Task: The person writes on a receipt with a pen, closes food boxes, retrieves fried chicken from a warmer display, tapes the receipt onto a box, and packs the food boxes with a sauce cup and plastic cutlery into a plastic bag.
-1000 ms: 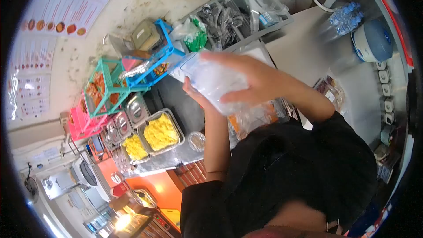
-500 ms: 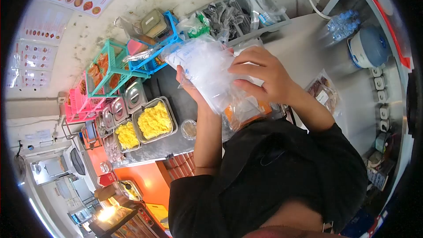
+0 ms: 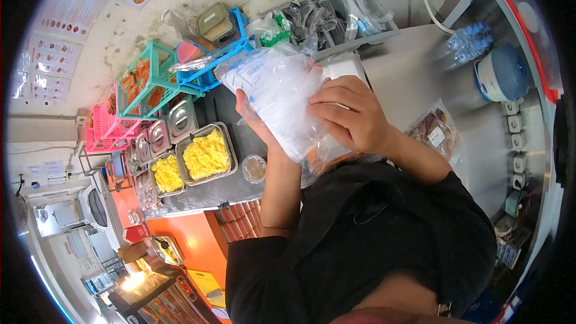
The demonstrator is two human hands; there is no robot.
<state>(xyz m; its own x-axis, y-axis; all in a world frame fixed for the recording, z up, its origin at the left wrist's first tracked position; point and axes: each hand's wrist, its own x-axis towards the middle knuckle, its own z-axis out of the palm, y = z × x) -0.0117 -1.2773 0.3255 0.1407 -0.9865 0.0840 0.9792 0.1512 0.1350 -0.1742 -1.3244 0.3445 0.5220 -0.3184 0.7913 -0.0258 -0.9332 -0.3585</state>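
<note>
A white, see-through plastic packet with blue print (image 3: 270, 93) is held up over the counter at the centre. My left hand (image 3: 257, 123) supports it from the left and beneath, most of its fingers hidden behind the plastic. At the packet's right side, the curled fingers of my right hand (image 3: 351, 111) pinch the loose plastic. Below the hands, partly covered by them, lies a clear bag with something orange (image 3: 327, 157). A small round clear container (image 3: 254, 168) stands left of my left forearm.
Two metal trays of yellow food (image 3: 207, 155) stand on the left. Behind are a blue basket (image 3: 243, 39), a green basket (image 3: 147, 93) and a grey bin of wrapped cutlery (image 3: 366, 39). On the right lie a bagged dark food (image 3: 437, 132) and a blue-lidded tub (image 3: 503, 73).
My right hand has come down from above the packet and its spread fingers have curled onto the plastic. My left hand keeps its hold. The view has shifted slightly.
</note>
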